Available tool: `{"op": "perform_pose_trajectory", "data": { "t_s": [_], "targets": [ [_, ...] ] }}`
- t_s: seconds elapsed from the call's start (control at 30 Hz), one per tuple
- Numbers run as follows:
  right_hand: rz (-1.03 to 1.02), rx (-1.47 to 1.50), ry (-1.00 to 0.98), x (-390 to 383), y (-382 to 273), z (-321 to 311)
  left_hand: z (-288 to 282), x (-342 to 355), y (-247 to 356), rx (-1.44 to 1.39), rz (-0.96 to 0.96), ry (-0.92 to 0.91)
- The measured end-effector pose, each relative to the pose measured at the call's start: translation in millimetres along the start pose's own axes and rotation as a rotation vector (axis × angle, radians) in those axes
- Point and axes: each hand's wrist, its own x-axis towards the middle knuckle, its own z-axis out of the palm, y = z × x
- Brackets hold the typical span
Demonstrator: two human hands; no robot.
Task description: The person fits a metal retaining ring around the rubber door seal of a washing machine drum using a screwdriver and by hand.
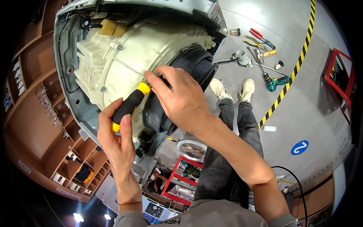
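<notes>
From the head cam, left hand (pixel 119 143) is gripping a black-and-yellow-handled screwdriver (pixel 128 108) in front of the cream plastic tub (pixel 96 62). Right hand (pixel 185 99) is half-curled over the black rubber ring (pixel 194 62); can't really tell if its fingers are pinching anything.

The screwdriver (pixel 129 105) is black with yellow ends, the tub (pixel 141 49) cream, the seal (pixel 193 64) black; the floor (pixel 280 115) is grey, the tape (pixel 302 56) striped yellow and black, the drill (pixel 273 81) teal and black, the shelves (pixel 30 130) brown
</notes>
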Motion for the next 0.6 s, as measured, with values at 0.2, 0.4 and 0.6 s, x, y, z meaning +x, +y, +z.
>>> {"op": "perform_pose_trajectory", "data": {
  "t_s": [0.2,0.4,0.6],
  "targets": [
    [-0.120,-0.001,-0.044,10,6,-3,-16,15,0,0.109,0.215,-0.171],
    [-0.177,0.042,-0.135,15,18,3,-19,12,6,0.273,0.391,-0.278],
    [-0.171,-0.012,-0.095,11,15,10,0,1,14,0.161,0.070,-0.086]
  ]
}}
